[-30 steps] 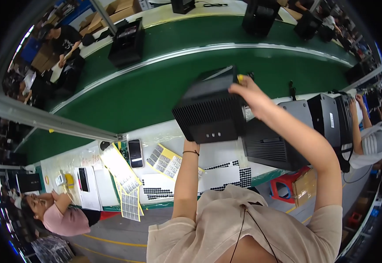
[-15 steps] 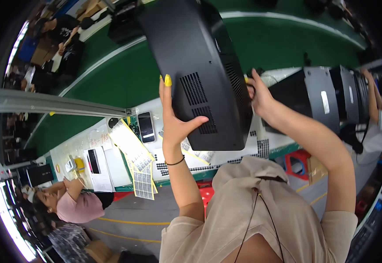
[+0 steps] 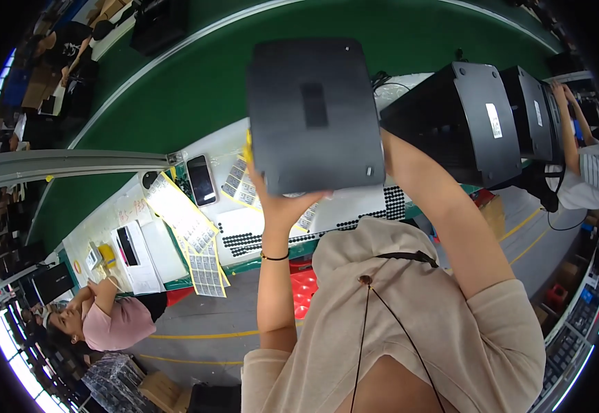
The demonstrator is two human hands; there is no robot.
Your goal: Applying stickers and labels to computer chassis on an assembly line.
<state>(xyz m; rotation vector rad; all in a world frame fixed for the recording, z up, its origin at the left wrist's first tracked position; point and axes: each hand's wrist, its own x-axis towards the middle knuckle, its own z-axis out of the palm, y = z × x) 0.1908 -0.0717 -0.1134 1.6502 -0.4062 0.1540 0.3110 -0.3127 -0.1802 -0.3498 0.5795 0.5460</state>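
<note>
A black box-shaped casing [image 3: 313, 148] is held up over the bench, one broad flat face toward me. That face has a darker rectangular patch in its middle and small marks near two corners. My left hand [image 3: 282, 204] grips its lower left edge, thumb along the bottom and fingers up the left side, with yellow covers on some fingertips. On the casing's right side, my right hand [image 3: 390, 153] is mostly hidden behind it; its fingers do not show.
More black casings [image 3: 488, 124] stand in a row at the right. Sticker sheets [image 3: 203, 265], a phone [image 3: 201, 180] and rows of small black dots [image 3: 242, 244] lie on the white bench [image 3: 172, 260]. A metal post [image 3: 72, 172] crosses at left. Co-workers sit or stand left [image 3: 124, 323] and right [image 3: 581, 182].
The casing has tipped and turned, so a plain broad face now shows in place of the vented side. My right hand has gone behind it; my left thumb now lies at its lower edge.
</note>
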